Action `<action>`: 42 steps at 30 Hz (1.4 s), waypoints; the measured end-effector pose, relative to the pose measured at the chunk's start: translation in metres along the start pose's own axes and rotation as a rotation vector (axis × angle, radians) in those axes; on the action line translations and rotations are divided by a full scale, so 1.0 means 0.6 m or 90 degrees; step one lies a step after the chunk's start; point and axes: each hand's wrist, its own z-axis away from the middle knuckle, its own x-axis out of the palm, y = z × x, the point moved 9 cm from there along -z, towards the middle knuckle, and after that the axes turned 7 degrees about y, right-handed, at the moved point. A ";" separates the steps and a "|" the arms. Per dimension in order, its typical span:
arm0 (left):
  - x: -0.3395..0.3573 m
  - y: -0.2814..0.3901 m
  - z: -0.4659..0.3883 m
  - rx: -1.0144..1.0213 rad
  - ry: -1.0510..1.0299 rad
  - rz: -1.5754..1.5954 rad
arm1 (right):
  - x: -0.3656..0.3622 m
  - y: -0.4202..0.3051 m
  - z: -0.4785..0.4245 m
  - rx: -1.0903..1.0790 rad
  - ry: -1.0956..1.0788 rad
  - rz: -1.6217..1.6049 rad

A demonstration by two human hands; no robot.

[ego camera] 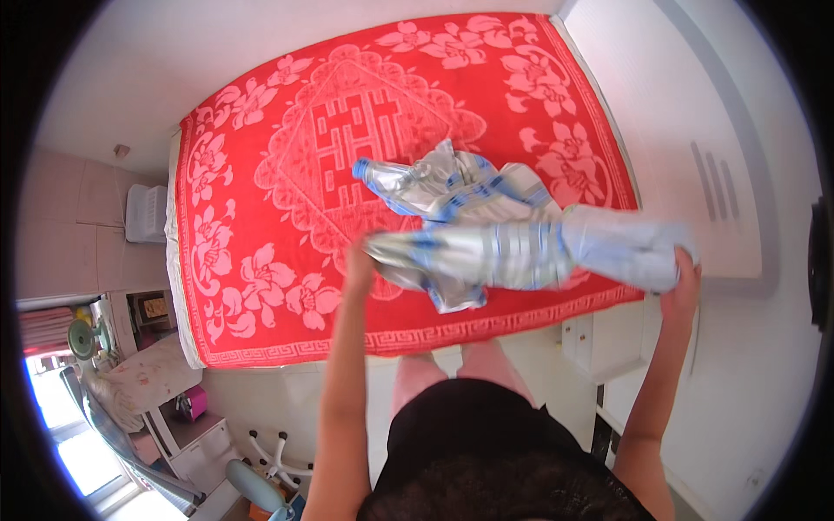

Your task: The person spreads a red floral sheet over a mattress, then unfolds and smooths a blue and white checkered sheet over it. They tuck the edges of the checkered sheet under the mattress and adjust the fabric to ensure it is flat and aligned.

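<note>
A plaid garment (495, 251) in white, grey and blue stretches between my two hands above the bed. My left hand (361, 257), blurred, grips one end of it. At the other end, my right hand (681, 277) holds a plain pale blue section (619, 241); whether this is part of the same garment I cannot tell. A crumpled plaid part with a sleeve (394, 185) and blue cuff lies on the red blanket (287, 215) just beyond. Motion blurs the stretched cloth.
The bed with its floral red blanket fills the space before my legs. White cabinets (606, 338) stand at the right. To the left are a green fan (81, 338), a white plastic basket (146, 213) and a swivel chair (254, 485).
</note>
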 end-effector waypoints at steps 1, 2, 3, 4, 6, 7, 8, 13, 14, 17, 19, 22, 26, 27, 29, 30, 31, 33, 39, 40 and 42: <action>-0.041 0.049 -0.013 0.047 -0.005 -0.033 | 0.003 -0.021 -0.005 -0.038 0.003 0.074; -0.091 0.127 -0.028 0.138 -0.001 -0.104 | 0.035 -0.029 0.008 -0.051 -0.039 0.104; -0.156 0.216 -0.053 0.281 -0.032 -0.053 | 0.086 -0.030 0.022 -0.063 -0.096 0.119; -0.162 0.301 -0.043 0.270 0.073 -0.018 | 0.108 -0.049 0.028 -0.106 -0.116 0.156; -0.250 0.463 -0.053 0.318 0.246 -0.057 | 0.177 -0.078 0.051 -0.175 -0.184 0.193; -0.271 0.572 -0.017 0.472 0.343 -0.166 | 0.205 -0.083 0.049 -0.175 -0.192 0.131; -0.278 0.640 0.005 0.565 0.308 -0.018 | 0.231 -0.097 0.043 -0.183 -0.195 0.075; -0.292 0.818 0.192 0.855 0.367 -0.173 | 0.327 -0.139 0.029 -0.146 -0.229 -0.115; -0.276 0.776 0.159 0.844 0.348 -0.395 | 0.298 -0.151 -0.011 -0.141 -0.200 -0.113; -0.302 0.548 0.023 0.525 0.370 -0.852 | 0.210 -0.274 -0.043 -0.280 -0.132 -0.141; -0.272 0.414 0.008 0.455 0.272 -0.769 | 0.164 -0.292 -0.070 -0.346 -0.096 -0.093; -0.298 0.272 -0.016 0.266 0.351 -0.440 | 0.111 -0.218 -0.158 -0.447 0.023 0.351; -0.118 0.168 0.003 0.184 0.162 -0.293 | 0.202 -0.036 -0.047 -0.516 -0.157 0.649; -0.027 0.184 0.039 0.201 0.063 -0.241 | 0.288 -0.012 0.082 -0.527 -0.268 0.597; 0.166 0.303 0.181 0.328 -0.166 -0.230 | 0.402 0.028 0.273 -0.423 -0.483 0.509; 0.230 0.340 0.252 0.245 -0.323 -0.154 | 0.418 0.057 0.315 -0.387 -0.569 0.503; 0.262 0.383 0.302 0.448 -0.325 -0.170 | 0.430 0.075 0.342 -0.307 -0.685 0.351; 0.275 0.413 0.326 0.492 -0.373 -0.125 | 0.378 0.057 0.284 -0.388 -0.698 0.360; 0.200 0.252 0.206 0.528 -0.199 -0.376 | 0.202 -0.083 0.176 -0.145 -0.087 0.217; 0.203 0.214 0.184 0.481 -0.202 -0.406 | 0.172 -0.126 0.177 -0.166 -0.027 0.120; 0.212 0.128 0.132 0.363 -0.181 -0.409 | 0.156 -0.250 0.223 -0.338 0.026 0.069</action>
